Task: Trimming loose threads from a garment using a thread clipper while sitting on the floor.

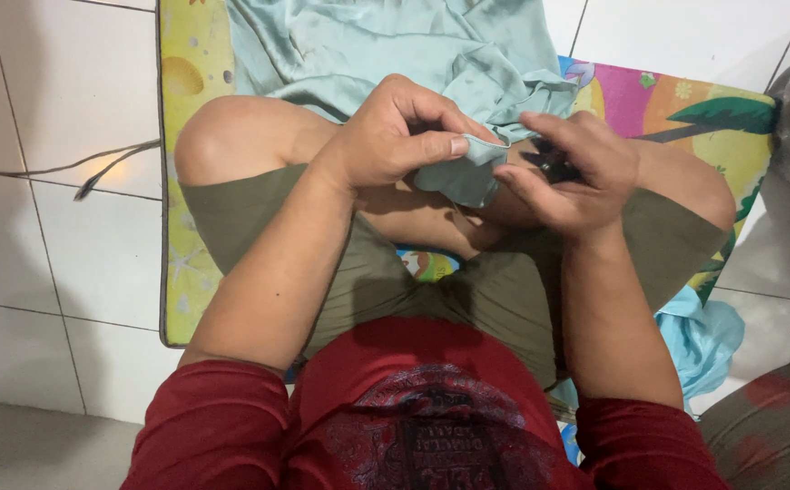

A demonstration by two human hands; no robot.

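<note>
Cloth edge point(467, 168) pinched in left hand point(395, 136), small dark object point(549, 163) in right hand point(576, 177) just beside.

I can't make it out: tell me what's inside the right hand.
A small dark object shows between the curled fingers of the right hand; most of it is covered, so its kind stays unclear.

Cloth point(368, 45) lies on the mat point(191, 82), before the knees point(222, 136).
</note>
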